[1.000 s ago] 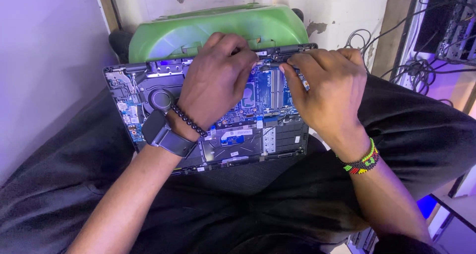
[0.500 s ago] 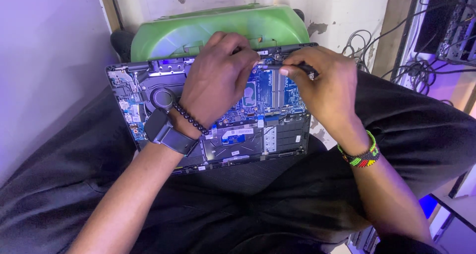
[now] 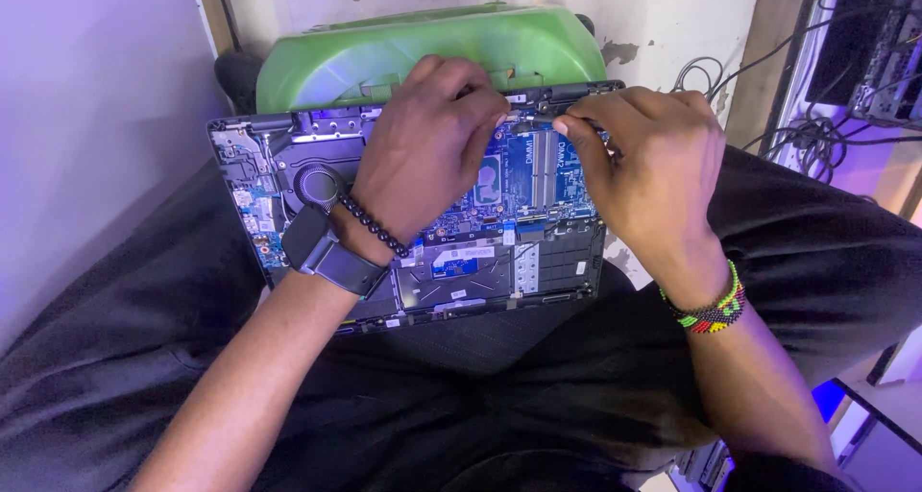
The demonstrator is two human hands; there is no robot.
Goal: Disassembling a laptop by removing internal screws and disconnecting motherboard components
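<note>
The left hand (image 3: 427, 146) lies palm down across the middle of the open laptop (image 3: 413, 214), fingers curled and pressing near its far edge; it closes on nothing that shows. The right hand (image 3: 648, 166) is pinched shut on a thin dark tool (image 3: 600, 139), most likely a small screwdriver, with its tip hidden behind the fingertips at the hinge edge. Compared with a second ago, the right hand has drawn in toward the left, so the two sets of fingertips now almost meet over one spot beside the memory slots (image 3: 545, 170); the left hand has barely shifted. That reads as both hands settling onto a single small fastener or connector, one steadying while the other works the tool.

The laptop rests bottom side up with its cover off across the person's lap, on dark trousers (image 3: 144, 358), circuit board and round fan (image 3: 312, 180) exposed. A smartwatch (image 3: 327, 252) and a dark bead bracelet (image 3: 370, 225) sit on the left wrist, a bright beaded band (image 3: 715, 310) on the right. Beyond the laptop stands a green plastic container (image 3: 432, 46) against a worn wall; tangled cables (image 3: 816, 132) hang to the right.
</note>
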